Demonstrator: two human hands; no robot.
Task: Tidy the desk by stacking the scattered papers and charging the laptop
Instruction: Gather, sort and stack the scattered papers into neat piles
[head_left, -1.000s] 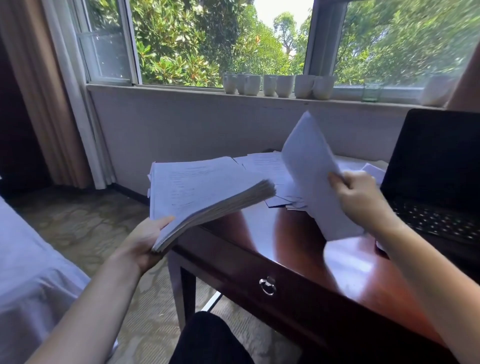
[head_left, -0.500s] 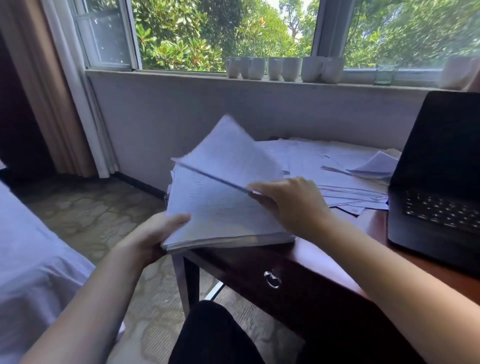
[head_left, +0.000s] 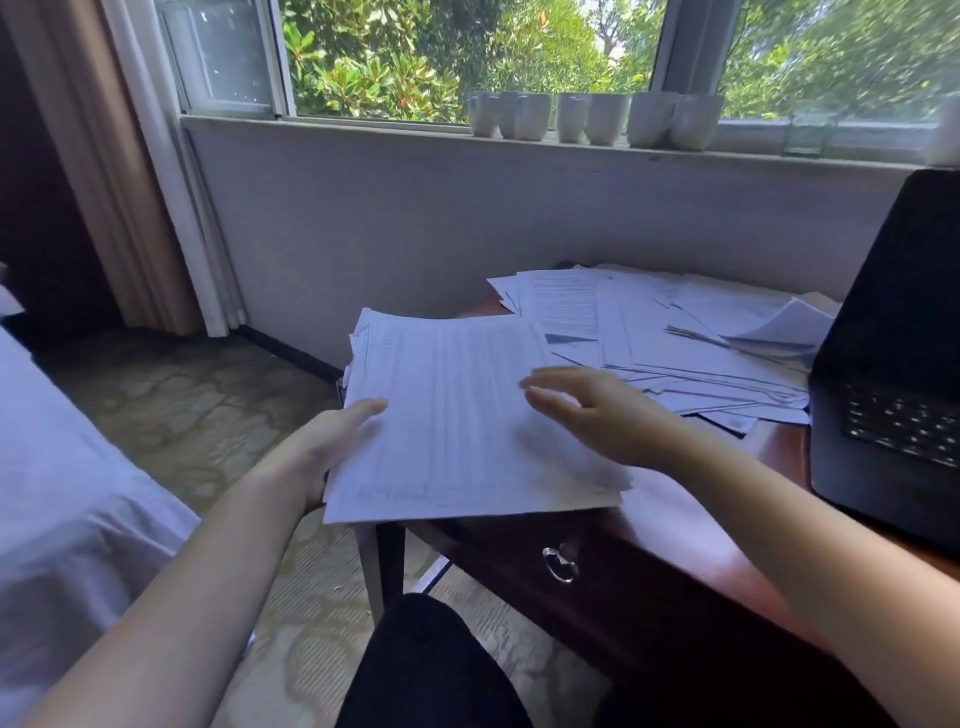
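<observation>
A thick stack of white printed papers lies over the left end of the dark wooden desk, its left part jutting past the desk edge. My left hand grips the stack's left edge, thumb on top. Over the stack's right side my right hand is flat with straight fingers, and it holds nothing. More loose sheets lie scattered at the back of the desk. The open black laptop stands at the right edge of the view. No charger or cable is visible.
Several white mugs and a small glass line the windowsill. A drawer with a ring pull sits in the desk front. A white-covered bed is at left, a curtain in the corner, my dark-clad knee below.
My right hand carried a single sheet from the right side leftward onto the stack and let it go. The stack, held tilted up earlier, has come down flat on the desk's left end.
</observation>
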